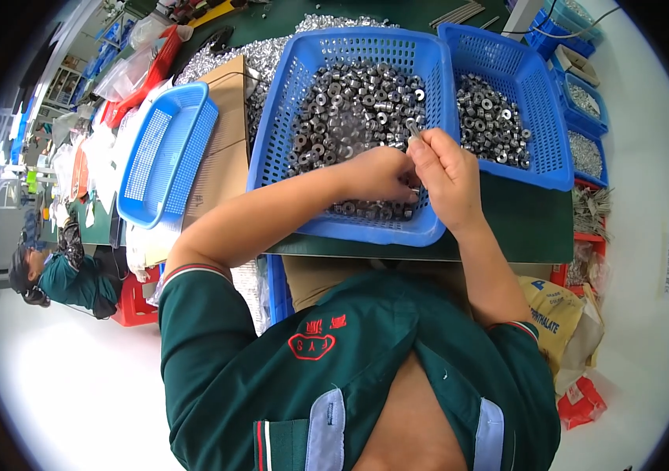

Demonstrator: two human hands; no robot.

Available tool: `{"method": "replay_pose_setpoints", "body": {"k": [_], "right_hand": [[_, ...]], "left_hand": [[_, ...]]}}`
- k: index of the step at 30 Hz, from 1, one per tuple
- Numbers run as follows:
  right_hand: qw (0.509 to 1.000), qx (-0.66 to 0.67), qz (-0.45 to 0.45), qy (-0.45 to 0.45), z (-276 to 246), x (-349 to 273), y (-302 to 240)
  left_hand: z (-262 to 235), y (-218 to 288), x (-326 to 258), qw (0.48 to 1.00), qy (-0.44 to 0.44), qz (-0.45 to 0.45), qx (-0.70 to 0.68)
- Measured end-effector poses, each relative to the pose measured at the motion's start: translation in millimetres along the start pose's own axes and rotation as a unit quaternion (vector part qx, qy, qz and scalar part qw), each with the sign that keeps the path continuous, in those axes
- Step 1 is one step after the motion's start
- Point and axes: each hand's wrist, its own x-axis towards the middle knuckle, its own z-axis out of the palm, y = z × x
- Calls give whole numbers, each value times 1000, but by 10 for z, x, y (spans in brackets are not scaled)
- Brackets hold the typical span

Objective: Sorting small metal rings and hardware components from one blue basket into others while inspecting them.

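A big blue perforated basket [275, 149] stands in front of me, holding a heap of small metal bushings [334, 102], short cylinders with a centre hole. My right hand [450, 180] is closed at the basket's right rim, thumb and fingers pinching a slim, pale metal rod [413, 130] whose tip points up and left. Over the bushings, my left hand [381, 174] is closed with its fingers curled in toward the right hand. Whatever its fingers hold is hidden. The two hands nearly touch.
To the right stands a second blue basket [542, 129] with more bushings [487, 118]. An elongated blue basket [169, 200] rests on cardboard [220, 157] at left. Shiny metal parts [271, 56] lie behind on the green table [538, 220]. Another person [75, 275] sits far left.
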Motion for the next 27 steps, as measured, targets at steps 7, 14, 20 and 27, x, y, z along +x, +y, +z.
{"method": "replay_pose_setpoints", "body": {"k": [7, 14, 20, 27], "right_hand": [[1000, 2, 17, 1, -9, -22, -49], [1000, -21, -12, 4, 1, 0, -52], [999, -42, -31, -4, 19, 16, -33], [996, -84, -36, -14, 36, 6, -34]], "left_hand": [[-768, 317, -199, 849, 13, -121, -514], [-780, 327, -244, 817, -17, -79, -570], [-766, 410, -251, 851, 24, -99, -515], [-724, 349, -270, 867, 47, -95, -487]]}}
